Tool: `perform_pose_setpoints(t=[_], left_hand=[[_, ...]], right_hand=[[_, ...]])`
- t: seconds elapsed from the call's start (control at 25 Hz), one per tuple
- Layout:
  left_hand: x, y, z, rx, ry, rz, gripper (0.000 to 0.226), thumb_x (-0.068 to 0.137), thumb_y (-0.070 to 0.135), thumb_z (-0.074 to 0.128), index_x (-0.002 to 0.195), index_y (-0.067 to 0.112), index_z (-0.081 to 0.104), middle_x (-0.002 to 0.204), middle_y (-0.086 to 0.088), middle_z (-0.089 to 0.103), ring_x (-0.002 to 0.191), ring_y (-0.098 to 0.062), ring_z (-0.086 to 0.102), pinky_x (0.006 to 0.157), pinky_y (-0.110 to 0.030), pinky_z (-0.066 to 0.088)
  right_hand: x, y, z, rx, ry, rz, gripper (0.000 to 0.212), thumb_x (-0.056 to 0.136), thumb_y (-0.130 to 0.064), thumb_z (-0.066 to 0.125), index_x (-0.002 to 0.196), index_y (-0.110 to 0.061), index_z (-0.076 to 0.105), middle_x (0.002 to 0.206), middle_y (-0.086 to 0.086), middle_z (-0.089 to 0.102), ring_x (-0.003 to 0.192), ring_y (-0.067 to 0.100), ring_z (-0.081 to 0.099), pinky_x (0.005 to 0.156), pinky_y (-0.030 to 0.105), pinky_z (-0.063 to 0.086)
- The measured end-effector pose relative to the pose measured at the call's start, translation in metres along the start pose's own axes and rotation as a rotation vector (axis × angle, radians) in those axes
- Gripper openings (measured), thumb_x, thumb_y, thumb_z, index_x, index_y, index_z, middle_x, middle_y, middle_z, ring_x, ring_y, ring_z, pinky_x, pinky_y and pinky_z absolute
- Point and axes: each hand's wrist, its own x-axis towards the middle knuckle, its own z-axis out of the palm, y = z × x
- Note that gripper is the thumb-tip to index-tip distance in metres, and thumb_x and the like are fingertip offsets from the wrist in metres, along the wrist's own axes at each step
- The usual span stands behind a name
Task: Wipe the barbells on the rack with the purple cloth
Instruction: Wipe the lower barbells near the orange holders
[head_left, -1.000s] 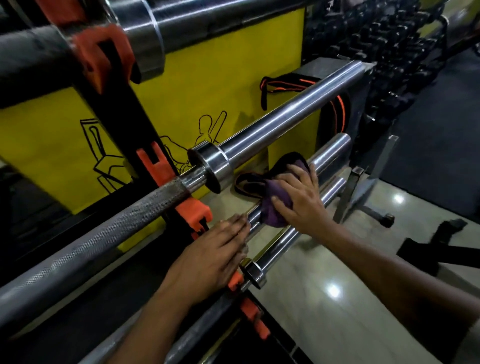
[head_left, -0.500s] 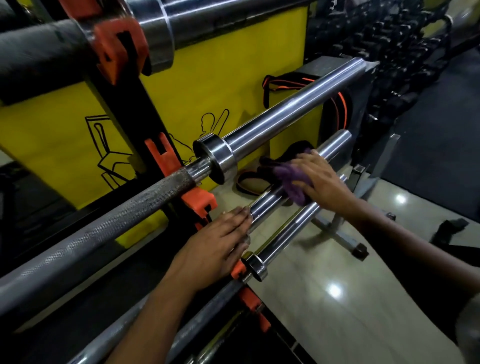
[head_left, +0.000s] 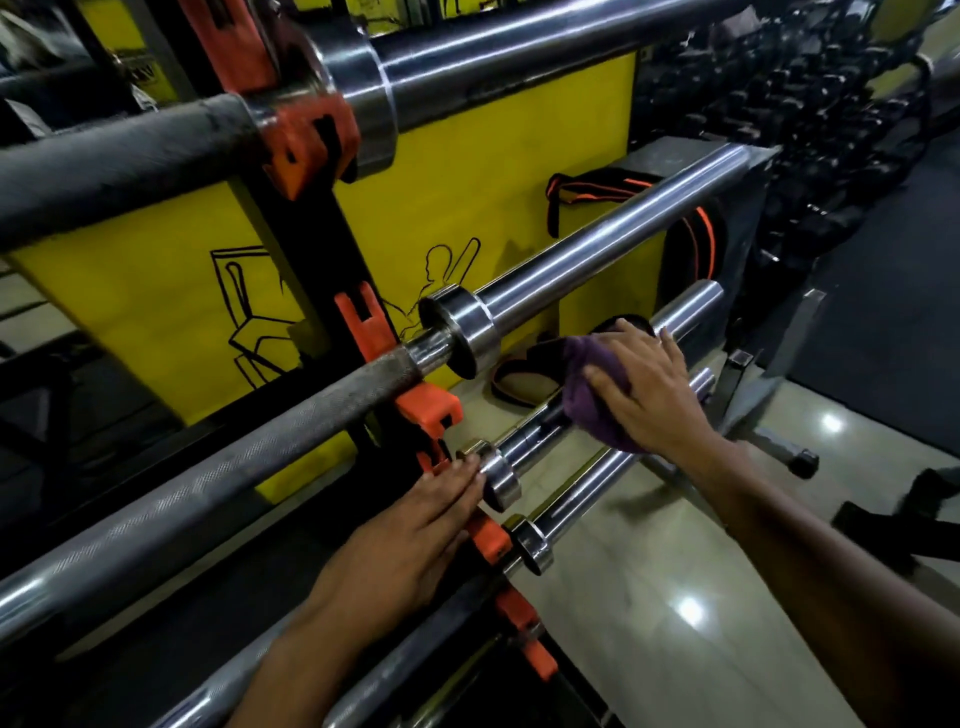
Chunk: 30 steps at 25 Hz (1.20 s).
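Observation:
Several barbells lie across a black rack (head_left: 311, 244) on orange hooks (head_left: 426, 410). My right hand (head_left: 649, 389) wraps the purple cloth (head_left: 592, 395) around the chrome sleeve of the third barbell (head_left: 685, 306), about midway along it. My left hand (head_left: 410, 545) rests with straight fingers on the same bar's shaft, fingertips touching its collar (head_left: 498, 478). Above runs a barbell with a knurled shaft (head_left: 291, 426) and a long chrome sleeve (head_left: 613, 260). A thinner bar (head_left: 571, 509) lies just below the one under the cloth.
A yellow panel (head_left: 467, 171) with line drawings stands behind the rack. A black and orange belt (head_left: 571, 187) hangs at its right edge. Dumbbell racks (head_left: 779, 104) fill the far right. A glossy tiled floor (head_left: 649, 597) and a metal stand foot (head_left: 779, 452) lie below.
My right hand has slid the purple cloth outward along the sleeve, away from the collar. My left hand stays at the collar, which now shows bare.

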Motion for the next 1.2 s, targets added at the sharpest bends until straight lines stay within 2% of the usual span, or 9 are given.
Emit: perform_pose_setpoints(t=[0.16, 0.24, 0.44, 0.64, 0.72, 0.84, 1.0, 1.12, 1.2], left_hand=[[0.002, 0.001, 0.007, -0.029, -0.012, -0.022, 0.053, 0.105, 0.031, 0.035, 0.154, 0.014, 0.033, 0.165, 0.000, 0.024, 0.150, -0.012, 0.026, 0.118, -0.036, 0.031], [-0.001, -0.001, 0.009, -0.029, -0.029, -0.029, 0.053, 0.106, 0.033, 0.032, 0.155, 0.016, 0.030, 0.166, 0.002, 0.020, 0.150, -0.012, 0.024, 0.117, -0.038, 0.034], [-0.001, -0.002, 0.010, -0.059, -0.042, -0.050, 0.052, 0.108, 0.039, 0.021, 0.157, 0.022, 0.025, 0.166, 0.007, 0.017, 0.151, -0.008, 0.021, 0.117, -0.039, 0.035], [0.000, -0.002, 0.007, -0.018, -0.056, -0.058, 0.054, 0.105, 0.037, 0.028, 0.157, 0.021, 0.027, 0.166, 0.007, 0.017, 0.151, -0.004, 0.016, 0.120, -0.033, 0.025], [-0.001, 0.000, 0.006, -0.012, -0.065, -0.071, 0.054, 0.105, 0.038, 0.028, 0.157, 0.021, 0.028, 0.166, 0.008, 0.016, 0.151, -0.003, 0.015, 0.120, -0.031, 0.023], [0.000, 0.000, 0.003, -0.011, -0.076, -0.070, 0.055, 0.105, 0.038, 0.029, 0.157, 0.021, 0.028, 0.166, 0.009, 0.015, 0.151, -0.002, 0.014, 0.121, -0.025, 0.018], [0.000, 0.001, 0.002, -0.037, -0.073, -0.068, 0.055, 0.104, 0.036, 0.032, 0.156, 0.018, 0.030, 0.166, 0.006, 0.017, 0.151, -0.003, 0.012, 0.123, -0.021, 0.008], [0.002, 0.002, -0.001, -0.038, -0.053, -0.071, 0.055, 0.102, 0.036, 0.035, 0.155, 0.017, 0.034, 0.164, 0.004, 0.022, 0.150, -0.004, 0.017, 0.122, -0.019, 0.007], [0.003, 0.002, -0.001, -0.037, -0.040, -0.064, 0.056, 0.102, 0.037, 0.035, 0.154, 0.018, 0.035, 0.164, 0.005, 0.023, 0.150, -0.001, 0.015, 0.121, -0.017, 0.006]], right_hand=[[0.012, -0.039, 0.027, -0.205, -0.040, 0.078, 0.047, 0.093, -0.060, 0.037, 0.109, -0.027, 0.067, 0.107, -0.006, 0.067, 0.123, 0.022, 0.049, 0.117, 0.059, 0.017], [0.009, -0.064, 0.034, -0.245, -0.081, -0.015, 0.047, 0.093, -0.061, 0.034, 0.108, -0.032, 0.068, 0.100, -0.011, 0.069, 0.111, 0.018, 0.053, 0.113, 0.052, 0.023], [0.001, -0.046, 0.031, -0.147, -0.135, -0.264, 0.046, 0.096, -0.055, 0.040, 0.117, -0.025, 0.068, 0.112, -0.006, 0.070, 0.114, 0.023, 0.058, 0.114, 0.057, 0.027], [0.026, -0.041, 0.017, -0.234, -0.173, 0.083, 0.058, 0.089, -0.064, 0.029, 0.108, -0.024, 0.067, 0.107, -0.002, 0.069, 0.118, 0.022, 0.054, 0.118, 0.049, 0.019], [0.009, -0.068, 0.034, -0.200, -0.133, -0.036, 0.051, 0.091, -0.060, 0.038, 0.111, -0.025, 0.069, 0.106, -0.004, 0.071, 0.112, 0.022, 0.057, 0.115, 0.054, 0.024], [-0.006, -0.067, 0.030, -0.072, -0.248, -0.212, 0.047, 0.095, -0.058, 0.036, 0.124, -0.032, 0.063, 0.116, -0.011, 0.068, 0.116, 0.015, 0.054, 0.118, 0.051, 0.022], [0.018, -0.040, 0.014, -0.167, -0.266, -0.045, 0.061, 0.092, -0.067, 0.030, 0.112, -0.023, 0.068, 0.108, -0.001, 0.069, 0.116, 0.022, 0.057, 0.118, 0.053, 0.023], [0.033, -0.073, 0.027, -0.394, -0.424, -0.031, 0.059, 0.093, -0.071, 0.024, 0.098, -0.026, 0.063, 0.094, -0.003, 0.067, 0.098, 0.018, 0.058, 0.096, 0.039, 0.030], [0.036, -0.089, 0.036, -0.382, -0.544, -0.138, 0.057, 0.096, -0.070, 0.023, 0.110, -0.030, 0.062, 0.105, -0.005, 0.068, 0.097, 0.015, 0.059, 0.089, 0.036, 0.028]])
